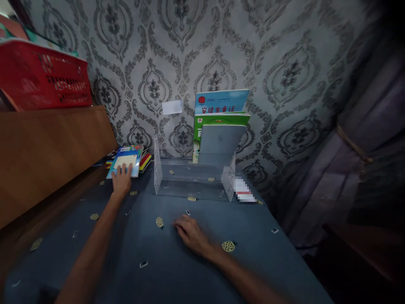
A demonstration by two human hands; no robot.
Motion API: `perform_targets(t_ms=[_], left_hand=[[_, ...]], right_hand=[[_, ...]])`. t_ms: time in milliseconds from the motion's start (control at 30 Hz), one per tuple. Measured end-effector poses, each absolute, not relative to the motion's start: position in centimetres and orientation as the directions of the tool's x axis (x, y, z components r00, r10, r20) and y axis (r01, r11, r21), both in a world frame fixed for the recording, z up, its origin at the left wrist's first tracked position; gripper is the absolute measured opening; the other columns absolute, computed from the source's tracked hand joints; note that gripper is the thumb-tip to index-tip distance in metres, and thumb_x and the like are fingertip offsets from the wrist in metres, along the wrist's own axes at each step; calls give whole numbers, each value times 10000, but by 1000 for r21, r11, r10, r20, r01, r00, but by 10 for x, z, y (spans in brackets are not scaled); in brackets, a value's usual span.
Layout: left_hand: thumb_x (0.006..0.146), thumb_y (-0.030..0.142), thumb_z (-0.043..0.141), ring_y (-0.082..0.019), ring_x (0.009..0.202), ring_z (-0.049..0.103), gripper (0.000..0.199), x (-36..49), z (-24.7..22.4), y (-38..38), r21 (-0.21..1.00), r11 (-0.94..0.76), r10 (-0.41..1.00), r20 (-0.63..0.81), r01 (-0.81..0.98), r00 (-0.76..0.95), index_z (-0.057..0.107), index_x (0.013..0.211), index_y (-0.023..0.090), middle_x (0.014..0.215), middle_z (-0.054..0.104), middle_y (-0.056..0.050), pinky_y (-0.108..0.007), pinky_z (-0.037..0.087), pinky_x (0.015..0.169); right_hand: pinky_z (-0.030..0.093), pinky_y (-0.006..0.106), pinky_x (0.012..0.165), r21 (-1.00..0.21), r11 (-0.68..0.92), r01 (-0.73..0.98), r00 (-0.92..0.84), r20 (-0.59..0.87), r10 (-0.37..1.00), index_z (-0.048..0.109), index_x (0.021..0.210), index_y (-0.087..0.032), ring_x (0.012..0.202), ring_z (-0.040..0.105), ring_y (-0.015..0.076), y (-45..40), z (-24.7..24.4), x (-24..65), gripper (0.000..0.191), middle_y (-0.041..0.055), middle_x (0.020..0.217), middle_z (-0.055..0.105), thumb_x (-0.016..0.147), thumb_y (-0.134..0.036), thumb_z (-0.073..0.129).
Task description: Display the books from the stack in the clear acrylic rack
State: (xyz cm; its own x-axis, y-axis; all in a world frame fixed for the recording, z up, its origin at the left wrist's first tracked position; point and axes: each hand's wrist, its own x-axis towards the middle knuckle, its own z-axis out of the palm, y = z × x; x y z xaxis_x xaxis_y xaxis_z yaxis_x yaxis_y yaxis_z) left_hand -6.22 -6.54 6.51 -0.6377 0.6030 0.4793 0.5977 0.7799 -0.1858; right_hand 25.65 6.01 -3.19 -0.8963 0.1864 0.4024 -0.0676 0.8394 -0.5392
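My left hand [122,179] reaches to the far left, its fingers spread flat on the lower part of a blue book [135,153]. That book lies on top of a stack of books [145,162] with yellow and red edges showing. Loosely curled, my right hand [191,233] rests on the tablecloth with nothing visible in it. Beyond it stands a clear acrylic book rack [190,189]. Upright at the back of the rack's right side are a blue book with red characters [223,101], a green book [223,120] and a grey-blue booklet [221,143] in front.
A patterned blue-grey cloth [152,249] covers the table. To the left, a red plastic basket [47,76] sits on a wooden cabinet [53,147]. A blurred-out white card [243,190] lies right of the rack. The wallpapered wall bounds the back; a curtain [325,177] hangs right.
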Motion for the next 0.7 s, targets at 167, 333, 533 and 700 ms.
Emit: perform_targets(t_ms=[167,333,533,700], left_hand=[[962,79,237,-393,1442,377,623,-65,57,-65,-182,790,591,481,585,-648,353,1567,168,1584,400,-200,-596,400,1084],[969,82,249,-397,1419,412,601,-55,52,-63,-186,804,573,498,565,-651,385,1550,155,1551,437,-220,-564,459,1038],[960,92,302,-381,1372,469,577,-47,39,-64,-189,809,559,542,557,-628,440,1516,166,1500,487,-241,-546,514,976],[952,99,334,-381,1360,471,575,-41,31,-72,-235,795,590,512,559,-624,420,1519,141,1497,480,-245,-499,531,955]], right_hand=[[504,376,998,-566,822,-70,-904,384,188,730,1045,-175,1013,691,224,61,-33,255,271,75,1011,774,918,-50,526],[522,351,944,-569,817,-95,-892,412,183,729,1024,-181,981,683,216,60,-29,255,270,78,994,766,912,-47,523],[516,361,971,-563,820,-102,-878,438,191,731,1039,-196,976,688,211,61,-35,254,270,62,966,767,911,-61,535],[512,379,985,-550,826,-125,-878,450,167,730,1063,-181,990,689,217,62,-39,253,267,77,987,773,925,-79,526]])
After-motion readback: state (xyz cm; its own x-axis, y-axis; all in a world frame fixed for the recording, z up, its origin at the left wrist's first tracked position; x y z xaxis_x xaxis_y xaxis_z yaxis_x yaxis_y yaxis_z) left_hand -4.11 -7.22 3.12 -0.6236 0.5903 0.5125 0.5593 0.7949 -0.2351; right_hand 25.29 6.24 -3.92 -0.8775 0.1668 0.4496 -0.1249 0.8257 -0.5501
